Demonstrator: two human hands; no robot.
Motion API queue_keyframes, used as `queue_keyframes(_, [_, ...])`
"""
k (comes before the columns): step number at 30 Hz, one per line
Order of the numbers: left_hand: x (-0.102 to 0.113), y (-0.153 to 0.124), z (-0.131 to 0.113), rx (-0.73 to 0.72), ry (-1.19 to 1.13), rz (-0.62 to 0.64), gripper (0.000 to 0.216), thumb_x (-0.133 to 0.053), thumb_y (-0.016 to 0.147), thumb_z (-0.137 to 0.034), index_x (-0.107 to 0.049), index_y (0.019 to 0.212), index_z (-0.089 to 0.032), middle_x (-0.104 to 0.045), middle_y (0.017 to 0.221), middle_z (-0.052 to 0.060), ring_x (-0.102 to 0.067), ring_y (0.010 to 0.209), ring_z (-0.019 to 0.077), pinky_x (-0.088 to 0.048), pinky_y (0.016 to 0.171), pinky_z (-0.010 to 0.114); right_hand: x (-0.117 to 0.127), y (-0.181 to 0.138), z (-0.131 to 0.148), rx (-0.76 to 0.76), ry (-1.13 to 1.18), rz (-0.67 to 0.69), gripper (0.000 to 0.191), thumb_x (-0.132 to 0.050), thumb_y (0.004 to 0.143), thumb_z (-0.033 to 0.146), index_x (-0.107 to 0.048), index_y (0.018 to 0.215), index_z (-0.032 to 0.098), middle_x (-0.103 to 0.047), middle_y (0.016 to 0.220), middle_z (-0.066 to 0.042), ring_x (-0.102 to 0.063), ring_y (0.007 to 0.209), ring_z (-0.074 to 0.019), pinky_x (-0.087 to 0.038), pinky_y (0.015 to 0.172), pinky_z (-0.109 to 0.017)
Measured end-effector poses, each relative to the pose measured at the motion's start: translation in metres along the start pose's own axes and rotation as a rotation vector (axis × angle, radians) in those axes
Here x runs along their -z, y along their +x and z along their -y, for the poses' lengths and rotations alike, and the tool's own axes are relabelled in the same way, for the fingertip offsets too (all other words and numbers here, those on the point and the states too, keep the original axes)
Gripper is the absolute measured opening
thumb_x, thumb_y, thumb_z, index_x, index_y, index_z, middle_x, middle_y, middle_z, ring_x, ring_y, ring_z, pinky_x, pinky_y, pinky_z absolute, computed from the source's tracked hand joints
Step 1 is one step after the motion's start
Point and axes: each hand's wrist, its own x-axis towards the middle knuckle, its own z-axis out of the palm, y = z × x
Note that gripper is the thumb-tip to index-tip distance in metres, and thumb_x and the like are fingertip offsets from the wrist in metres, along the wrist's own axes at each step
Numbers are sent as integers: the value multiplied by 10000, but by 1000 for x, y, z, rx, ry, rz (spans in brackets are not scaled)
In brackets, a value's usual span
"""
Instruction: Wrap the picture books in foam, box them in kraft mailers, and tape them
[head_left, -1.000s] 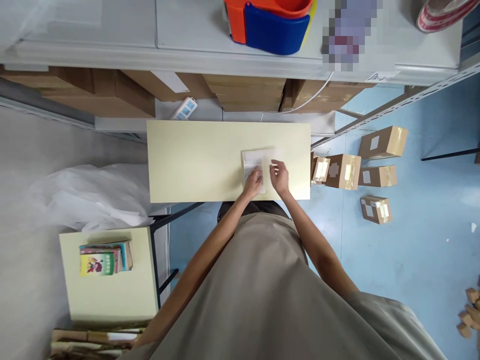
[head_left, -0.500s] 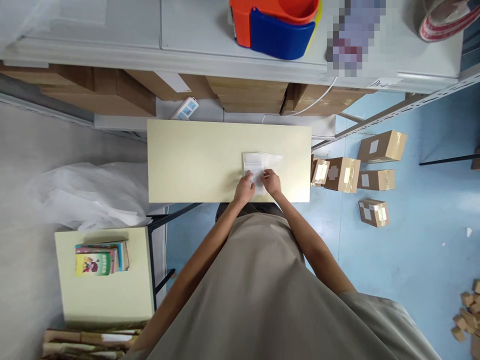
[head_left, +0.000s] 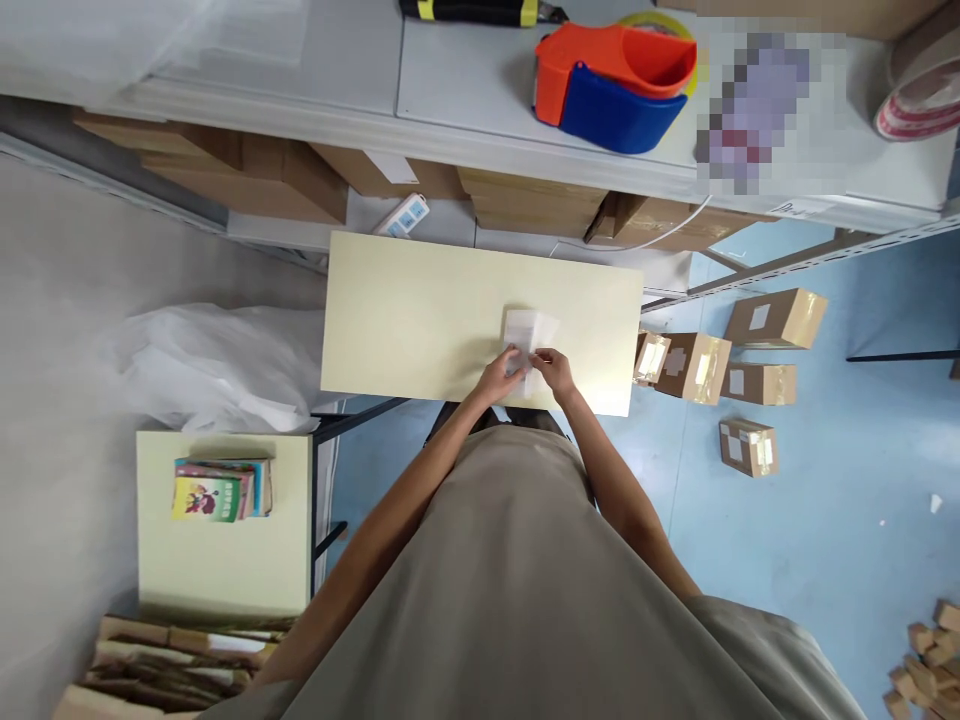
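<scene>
White printed paper (head_left: 521, 325), apparently folded or in overlapping layers, lies near the front edge of the pale yellow table (head_left: 405, 320). At its lower left, my left hand (head_left: 501, 378) grips it with bent fingers and thumb. Opposite, on the right side, my right hand (head_left: 555, 373) pinches the paper's edge between thumb and fingers. The print is too blurred to read.
A shelf (head_left: 465, 90) beyond the table bears an orange and blue tape dispenser (head_left: 622, 100). Taped cartons (head_left: 694, 365) stand on the floor at right. A side table (head_left: 217, 570) at left holds several books (head_left: 217, 490), with white plastic sheeting (head_left: 225, 360) behind.
The view has shifted and turned slightly. My right hand's fingers have drawn into a pinch at the paper's edge, and the paper's right part looks narrower and more folded over.
</scene>
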Motion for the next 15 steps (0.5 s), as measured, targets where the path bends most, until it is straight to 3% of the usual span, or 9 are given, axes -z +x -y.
queue_keyframes(4, [18,-5,5,32,-47,-151,374,-766,929,-332,-690,1276,-215,-773,1367,121,-736,1266,284,-593,1072,403,-32,-11,14,81,29,108,384,-779,894,503,-754,1128,200,-829,1019,-84,-791,941,-235,-649,913,-389])
queue_keyframes(9, [48,-7,15,98,71,-275,311,-705,930,-274,-732,1233,-207,-813,1229,108,-771,1074,264,-597,1026,399,-69,-15,30,174,-115,209,249,-697,989,336,-752,1206,226,-831,1130,-83,-805,1025,-229,-630,1003,-388])
queue_keyframes(15, [68,0,25,201,115,-316,261,-737,912,-286,-768,1155,-196,-824,1183,121,-777,1079,273,-591,1015,376,-74,-10,25,-27,-367,70,349,-737,983,311,-707,1301,170,-763,1373,-195,-800,1125,-280,-616,1017,-420])
